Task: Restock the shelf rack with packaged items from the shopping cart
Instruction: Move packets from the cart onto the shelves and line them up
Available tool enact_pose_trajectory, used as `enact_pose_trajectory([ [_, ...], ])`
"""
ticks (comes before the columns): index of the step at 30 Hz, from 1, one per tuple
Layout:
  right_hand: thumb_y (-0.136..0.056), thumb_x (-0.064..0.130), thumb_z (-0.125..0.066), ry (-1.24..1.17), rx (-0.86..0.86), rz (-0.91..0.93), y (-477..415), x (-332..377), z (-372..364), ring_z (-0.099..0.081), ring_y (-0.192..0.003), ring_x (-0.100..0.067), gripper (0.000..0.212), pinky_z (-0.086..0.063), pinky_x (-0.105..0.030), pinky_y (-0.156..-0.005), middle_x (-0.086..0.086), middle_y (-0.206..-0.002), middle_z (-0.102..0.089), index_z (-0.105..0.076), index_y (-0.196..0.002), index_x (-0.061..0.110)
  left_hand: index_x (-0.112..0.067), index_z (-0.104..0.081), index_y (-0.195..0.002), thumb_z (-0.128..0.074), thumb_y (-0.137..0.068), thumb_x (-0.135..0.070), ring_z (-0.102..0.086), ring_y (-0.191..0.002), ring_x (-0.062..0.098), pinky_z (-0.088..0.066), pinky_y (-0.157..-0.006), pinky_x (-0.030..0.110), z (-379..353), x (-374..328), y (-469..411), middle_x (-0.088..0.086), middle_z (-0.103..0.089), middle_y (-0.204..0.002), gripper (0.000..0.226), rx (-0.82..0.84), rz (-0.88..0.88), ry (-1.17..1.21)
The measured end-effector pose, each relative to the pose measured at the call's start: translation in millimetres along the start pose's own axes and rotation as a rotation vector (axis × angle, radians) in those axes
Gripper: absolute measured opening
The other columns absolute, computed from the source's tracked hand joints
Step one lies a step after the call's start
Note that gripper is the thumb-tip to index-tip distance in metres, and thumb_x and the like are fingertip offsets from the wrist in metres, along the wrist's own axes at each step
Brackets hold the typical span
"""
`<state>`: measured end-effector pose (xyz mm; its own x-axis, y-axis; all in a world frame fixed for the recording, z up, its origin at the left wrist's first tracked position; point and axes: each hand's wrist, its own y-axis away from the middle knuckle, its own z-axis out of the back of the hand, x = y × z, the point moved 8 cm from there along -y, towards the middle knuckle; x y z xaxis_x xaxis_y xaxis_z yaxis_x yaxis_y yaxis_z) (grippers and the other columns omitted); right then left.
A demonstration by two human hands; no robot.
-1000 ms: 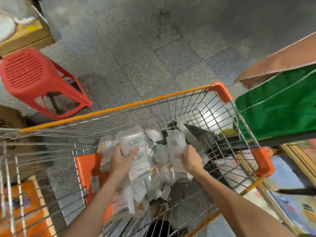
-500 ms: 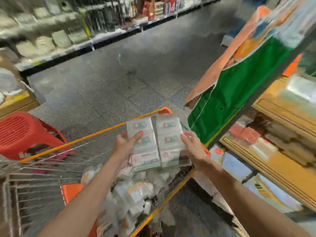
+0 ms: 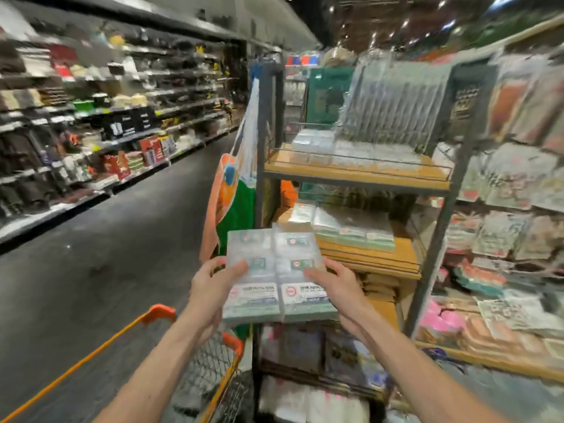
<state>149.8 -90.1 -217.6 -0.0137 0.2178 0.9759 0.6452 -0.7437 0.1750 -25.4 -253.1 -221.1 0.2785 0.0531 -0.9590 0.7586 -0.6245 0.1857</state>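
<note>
I hold two clear plastic packages side by side in front of me. My left hand [image 3: 213, 282] grips the left package [image 3: 253, 288] and my right hand [image 3: 332, 285] grips the right package [image 3: 302, 285]. Both are raised in front of the shelf rack [image 3: 357, 175], level with its middle wooden shelf [image 3: 375, 254], where similar packages [image 3: 345, 224] lie. The top shelf holds more clear packs. The orange-rimmed wire shopping cart [image 3: 158, 312] stands below my arms.
A green and orange bag [image 3: 235, 203] hangs on the rack's left post. Hanging packets [image 3: 512, 184] fill the display to the right. A long aisle with stocked shelves [image 3: 91, 117] runs along the left, with dark floor between.
My hands lifted the two packages out of the cart and raised them in front of the rack. My view swung up from the cart to the shelves.
</note>
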Motion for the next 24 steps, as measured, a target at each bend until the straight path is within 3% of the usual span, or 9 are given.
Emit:
enact_pose_trajectory([
  [2,-0.080,0.005,-0.073,-0.041,-0.084,0.027,5,16,40,-0.072,-0.087,-0.025,0.035,-0.057,-0.037,-0.077,-0.007,-0.092,-0.075,-0.063,-0.113,0.009,-0.008,-0.053,-0.130,-0.084,-0.061,-0.019,-0.068,-0.098,0.039,-0.055,-0.086,0.051,-48,-5,-2,0.019,-0.071,-0.107,0.077,0.142,-0.015,0.019],
  [4,-0.079,0.001,-0.071,-0.114,-0.165,0.031,6,25,73,-0.072,-0.083,-0.024,0.033,-0.057,-0.035,-0.073,-0.007,-0.088,-0.076,-0.063,-0.110,0.010,-0.015,-0.052,-0.131,-0.079,-0.064,-0.003,-0.066,-0.102,0.041,-0.054,-0.085,0.053,-92,-5,-5,0.019,-0.070,-0.111,0.074,0.314,0.011,0.040],
  [6,-0.081,-0.001,-0.068,-0.181,-0.195,0.031,5,32,97,-0.071,-0.086,-0.027,0.031,-0.057,-0.040,-0.078,-0.010,-0.092,-0.075,-0.063,-0.110,0.012,-0.025,-0.053,-0.130,-0.074,-0.070,0.003,-0.062,-0.108,0.044,-0.047,-0.088,0.063,-136,0,-3,0.016,-0.067,-0.120,0.069,0.534,0.053,0.029],
  [8,-0.083,-0.003,-0.064,-0.235,-0.173,0.018,-2,37,109,-0.070,-0.093,-0.032,0.035,-0.056,-0.045,-0.085,-0.015,-0.100,-0.073,-0.062,-0.116,0.010,-0.030,-0.052,-0.131,-0.075,-0.067,0.000,-0.058,-0.114,0.045,-0.034,-0.097,0.068,-160,4,-15,0.015,-0.064,-0.125,0.074,0.639,0.065,0.018],
  [10,-0.083,-0.005,-0.063,-0.283,-0.171,0.015,-12,40,117,-0.071,-0.090,-0.032,0.038,-0.059,-0.039,-0.072,-0.017,-0.100,-0.073,-0.061,-0.119,0.007,-0.029,-0.050,-0.135,-0.077,-0.063,0.000,-0.060,-0.113,0.040,-0.044,-0.094,0.061,-175,2,-33,0.014,-0.065,-0.124,0.082,0.647,0.080,0.017],
  [13,-0.084,-0.007,-0.062,-0.311,-0.186,-0.005,-33,42,120,-0.072,-0.085,-0.029,0.036,-0.058,-0.031,-0.058,-0.016,-0.095,-0.074,-0.060,-0.116,0.008,-0.024,-0.052,-0.134,-0.073,-0.069,0.008,-0.065,-0.106,0.037,-0.058,-0.074,0.041,-187,1,-65,0.015,-0.068,-0.119,0.075,0.616,0.099,0.028],
  [17,-0.087,-0.002,-0.061,-0.326,-0.172,-0.013,-66,41,121,-0.070,-0.096,-0.030,0.038,-0.058,-0.039,-0.078,-0.017,-0.105,-0.072,-0.057,-0.123,0.009,-0.018,-0.051,-0.133,-0.072,-0.076,0.003,-0.068,-0.101,0.037,-0.057,-0.081,0.046,-192,13,-105,0.017,-0.069,-0.114,0.065,0.538,0.149,0.014],
  [21,-0.086,-0.002,-0.063,-0.307,-0.243,-0.064,-109,29,125,-0.071,-0.092,-0.028,0.040,-0.057,-0.038,-0.075,-0.016,-0.101,-0.073,-0.055,-0.124,0.006,-0.024,-0.043,-0.124,-0.074,-0.078,-0.001,-0.070,-0.089,0.033,-0.057,-0.061,0.035,-187,19,-148,0.016,-0.066,-0.109,0.060,0.354,0.145,-0.015],
  [24,-0.085,-0.003,-0.064,-0.266,-0.298,-0.089,-144,25,130,-0.072,-0.086,-0.027,0.039,-0.057,-0.034,-0.067,-0.016,-0.100,-0.072,-0.051,-0.120,0.009,-0.024,-0.046,-0.123,-0.076,-0.078,-0.004,-0.070,-0.091,0.032,-0.058,-0.074,0.042,-195,25,-183,0.015,-0.068,-0.108,0.058,0.303,0.103,-0.064],
])
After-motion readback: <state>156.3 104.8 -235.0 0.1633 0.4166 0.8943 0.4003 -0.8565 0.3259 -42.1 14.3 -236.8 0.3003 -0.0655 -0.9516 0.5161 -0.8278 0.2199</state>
